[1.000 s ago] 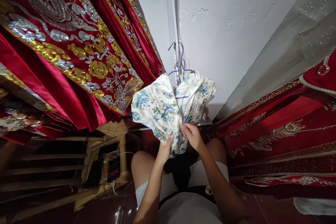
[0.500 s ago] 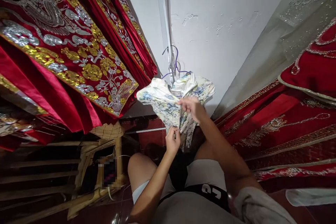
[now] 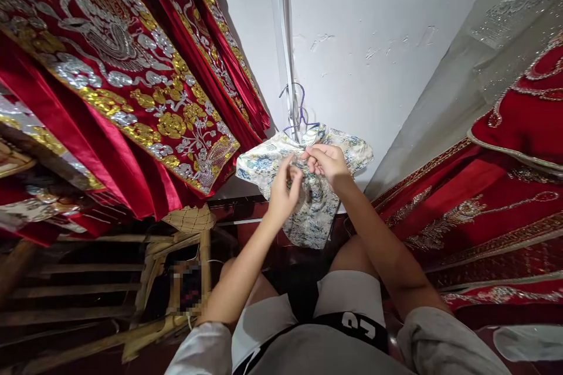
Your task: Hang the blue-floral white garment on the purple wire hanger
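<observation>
A small cream garment with blue flowers (image 3: pixel 316 217) hangs on a purple wire hanger (image 3: pixel 301 111) against the white wall. My left hand (image 3: pixel 284 190) is raised in front of it, fingers pinched on the cloth near the front opening. My right hand (image 3: pixel 328 163) is closed on the garment's upper edge, just below the hanger's neck. Both hands sit close together at the collar area. What the fingertips grip exactly is hidden by the hands.
Red robes with gold and silver embroidery (image 3: pixel 132 88) hang at the left, and more red embroidered cloth (image 3: pixel 484 211) lies at the right. A bamboo chair (image 3: pixel 176 269) stands at the lower left. A white pipe (image 3: pixel 285 41) runs down the wall.
Both hands have risen from the garment's lower hem to its collar. The garment now hangs lower and more spread out beneath them.
</observation>
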Demonstrator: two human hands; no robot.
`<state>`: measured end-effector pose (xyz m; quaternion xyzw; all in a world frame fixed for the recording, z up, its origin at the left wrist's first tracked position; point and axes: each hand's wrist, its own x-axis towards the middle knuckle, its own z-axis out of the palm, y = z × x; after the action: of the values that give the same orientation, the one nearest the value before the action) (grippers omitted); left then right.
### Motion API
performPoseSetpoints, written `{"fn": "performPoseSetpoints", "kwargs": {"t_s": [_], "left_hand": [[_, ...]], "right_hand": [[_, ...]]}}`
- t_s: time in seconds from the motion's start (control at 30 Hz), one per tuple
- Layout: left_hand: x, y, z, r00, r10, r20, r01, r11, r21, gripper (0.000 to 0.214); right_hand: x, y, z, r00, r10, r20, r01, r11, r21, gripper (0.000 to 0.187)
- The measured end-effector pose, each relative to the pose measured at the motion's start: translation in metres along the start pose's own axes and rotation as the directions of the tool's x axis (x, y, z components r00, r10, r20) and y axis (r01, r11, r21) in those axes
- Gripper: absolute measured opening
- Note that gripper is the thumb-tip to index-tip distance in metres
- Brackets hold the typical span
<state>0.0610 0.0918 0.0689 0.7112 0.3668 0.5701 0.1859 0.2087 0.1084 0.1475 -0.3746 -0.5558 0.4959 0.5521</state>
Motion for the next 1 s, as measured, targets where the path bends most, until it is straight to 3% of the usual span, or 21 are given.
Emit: {"fn": "performPoseSetpoints", "kwargs": {"t_s": [0.1,0.17,0.27,0.33,0.4,0.43,0.5,0.57,0.63,0.67,0.7,0.73,0.77,0.8,0.9,1.0], "left_hand": [[0.052,0.025,-0.008,0.988,0.152,0.012,-0.152,0.978,0.143,0.022],[0.068,0.035,-0.013,0.973,0.231,0.027,-0.231,0.95,0.209,0.018],[0.074,0.031,-0.031,0.959,0.245,-0.14,-0.21,0.951,0.228,0.018],[0.074,0.011,-0.055,0.921,0.11,-0.374,-0.061,0.988,0.141,0.017],[0.069,-0.02,-0.085,0.824,-0.162,-0.542,0.127,0.987,-0.102,0.017],[0.064,-0.037,-0.098,0.773,-0.362,-0.521,0.231,0.926,-0.3,0.02],[0.045,-0.067,-0.112,0.727,-0.524,-0.444,0.356,0.84,-0.409,0.034],[0.016,-0.085,-0.106,0.701,-0.613,-0.366,0.439,0.774,-0.456,0.04],[-0.015,-0.091,-0.082,0.653,-0.7,-0.289,0.509,0.688,-0.518,0.043],[-0.029,-0.091,-0.067,0.621,-0.74,-0.26,0.537,0.643,-0.546,0.042],[-0.039,-0.09,-0.052,0.548,-0.802,-0.238,0.563,0.564,-0.604,0.041],[-0.045,-0.088,-0.039,0.533,-0.818,-0.216,0.576,0.537,-0.617,0.039],[-0.047,-0.084,-0.028,0.533,-0.825,-0.188,0.582,0.519,-0.626,0.038],[-0.046,-0.079,-0.02,0.56,-0.813,-0.159,0.58,0.522,-0.626,0.038],[-0.028,-0.051,-0.008,0.738,-0.672,-0.061,0.505,0.609,-0.611,0.041],[-0.012,-0.013,-0.001,0.882,-0.471,0.02,0.407,0.74,-0.535,0.04]], "right_hand": [[-0.002,0.005,0.001,0.998,-0.063,0.001,0.063,0.997,-0.041,0.038],[-0.003,0.016,-0.001,0.997,-0.08,-0.016,0.079,0.995,-0.069,0.037],[-0.008,0.043,-0.006,0.999,-0.033,-0.039,0.028,0.991,-0.133,0.033],[-0.016,0.062,-0.009,0.999,0.013,-0.044,-0.02,0.986,-0.166,0.032],[-0.027,0.076,-0.009,0.998,0.048,-0.028,-0.051,0.987,-0.154,0.032],[-0.032,0.08,-0.008,0.998,0.062,-0.008,-0.062,0.989,-0.135,0.032],[-0.044,0.084,-0.003,0.996,0.088,0.029,-0.085,0.993,-0.085,0.031],[-0.055,0.087,0.003,0.993,0.111,0.029,-0.11,0.994,-0.03,0.03],[-0.066,0.093,0.008,0.99,0.136,-0.032,-0.135,0.99,0.031,0.032],[-0.072,0.097,0.009,0.986,0.151,-0.075,-0.147,0.987,0.059,0.033],[-0.078,0.102,0.008,0.979,0.167,-0.12,-0.158,0.984,0.078,0.034],[-0.084,0.108,0.006,0.971,0.181,-0.159,-0.169,0.982,0.087,0.035],[-0.09,0.114,0.002,0.964,0.197,-0.181,-0.185,0.979,0.082,0.036],[-0.095,0.119,-0.003,0.96,0.215,-0.181,-0.208,0.976,0.061,0.037],[-0.107,0.126,-0.021,0.966,0.222,-0.133,-0.236,0.966,-0.104,0.041],[-0.105,0.117,-0.031,0.99,0.068,-0.125,-0.101,0.954,-0.283,0.027]]}}
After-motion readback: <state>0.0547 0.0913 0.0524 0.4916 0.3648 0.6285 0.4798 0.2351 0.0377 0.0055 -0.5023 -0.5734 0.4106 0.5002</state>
